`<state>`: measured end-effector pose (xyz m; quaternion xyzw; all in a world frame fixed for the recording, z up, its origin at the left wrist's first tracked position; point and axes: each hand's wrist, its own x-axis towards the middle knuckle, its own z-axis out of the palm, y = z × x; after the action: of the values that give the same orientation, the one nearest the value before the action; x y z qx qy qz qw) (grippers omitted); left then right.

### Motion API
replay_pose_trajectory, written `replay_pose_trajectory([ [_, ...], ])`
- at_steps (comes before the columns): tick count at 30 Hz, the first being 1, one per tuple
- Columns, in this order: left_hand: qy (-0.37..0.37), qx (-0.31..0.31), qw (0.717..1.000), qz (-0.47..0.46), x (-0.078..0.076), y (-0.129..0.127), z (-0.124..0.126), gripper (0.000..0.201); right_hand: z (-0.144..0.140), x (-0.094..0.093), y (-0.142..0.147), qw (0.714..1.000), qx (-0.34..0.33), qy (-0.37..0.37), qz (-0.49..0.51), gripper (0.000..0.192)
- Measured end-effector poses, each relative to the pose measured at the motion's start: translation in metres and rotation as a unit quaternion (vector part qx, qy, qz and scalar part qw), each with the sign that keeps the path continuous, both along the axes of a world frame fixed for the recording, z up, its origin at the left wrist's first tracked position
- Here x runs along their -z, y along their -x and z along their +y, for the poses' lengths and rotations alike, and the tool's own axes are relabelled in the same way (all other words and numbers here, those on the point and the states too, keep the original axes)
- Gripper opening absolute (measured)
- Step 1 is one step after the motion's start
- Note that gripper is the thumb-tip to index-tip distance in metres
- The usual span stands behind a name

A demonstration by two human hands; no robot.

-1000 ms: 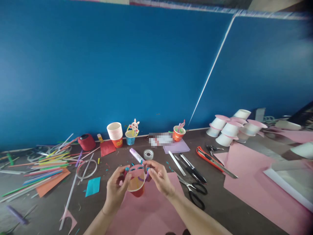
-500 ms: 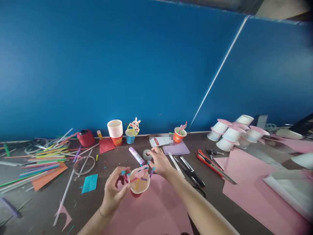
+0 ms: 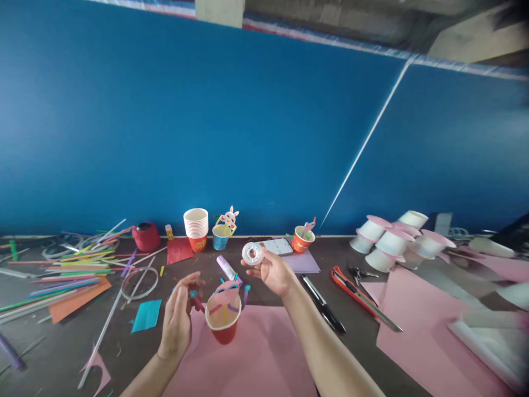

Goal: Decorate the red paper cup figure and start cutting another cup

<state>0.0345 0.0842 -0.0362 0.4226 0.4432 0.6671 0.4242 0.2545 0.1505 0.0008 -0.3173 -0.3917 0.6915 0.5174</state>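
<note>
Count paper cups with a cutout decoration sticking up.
3: red cup just right of the left hand, blue cup right of the cup stack, orange cup right of the smartphone. More may be hidden.

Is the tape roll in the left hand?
No, the right hand holds the tape roll, while the left hand is beside the red paper cup.
</note>
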Motion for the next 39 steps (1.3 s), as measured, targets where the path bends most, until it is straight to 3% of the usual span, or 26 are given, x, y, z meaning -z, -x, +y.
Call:
replay_pose_trajectory([
  [4, 0.069, 0.015, 0.995, -0.075, -0.01, 0.002, 0.005, 0.04, 0.004, -0.006, 0.007, 0.993, -0.043, 0.038, 0.099, 0.028],
  [11, 0.119, 0.017, 0.985, -0.122, -0.015, 0.004, 0.012, 0.039, 0.001, -0.005, 0.01, 0.992, -0.049, 0.047, 0.104, 0.034],
  [20, 0.086, 0.003, 0.981, -0.173, -0.04, 0.015, 0.021, 0.034, 0.001, -0.009, 0.003, 0.995, 0.007, 0.025, 0.098, 0.031],
  [23, 0.066, 0.023, 0.989, -0.129, -0.057, 0.016, 0.021, 0.031, -0.001, -0.014, 0.004, 0.994, 0.018, 0.01, 0.105, 0.032],
  [28, 0.038, 0.086, 0.994, -0.047, -0.1, 0.013, 0.018, 0.027, -0.011, -0.028, 0.013, 0.993, 0.08, -0.019, 0.079, 0.031],
  [31, 0.001, 0.117, 0.992, 0.053, -0.123, 0.007, 0.005, 0.029, -0.029, -0.042, 0.019, 0.991, 0.113, -0.063, 0.045, 0.025],
  [35, -0.06, 0.116, 0.961, 0.243, -0.14, -0.006, -0.024, 0.041, -0.064, -0.064, 0.026, 0.981, 0.077, -0.173, -0.047, 0.026],
  [39, -0.157, 0.102, 0.926, 0.327, -0.144, -0.017, -0.044, 0.043, -0.093, -0.085, 0.03, 0.954, 0.008, -0.266, -0.134, 0.027],
])
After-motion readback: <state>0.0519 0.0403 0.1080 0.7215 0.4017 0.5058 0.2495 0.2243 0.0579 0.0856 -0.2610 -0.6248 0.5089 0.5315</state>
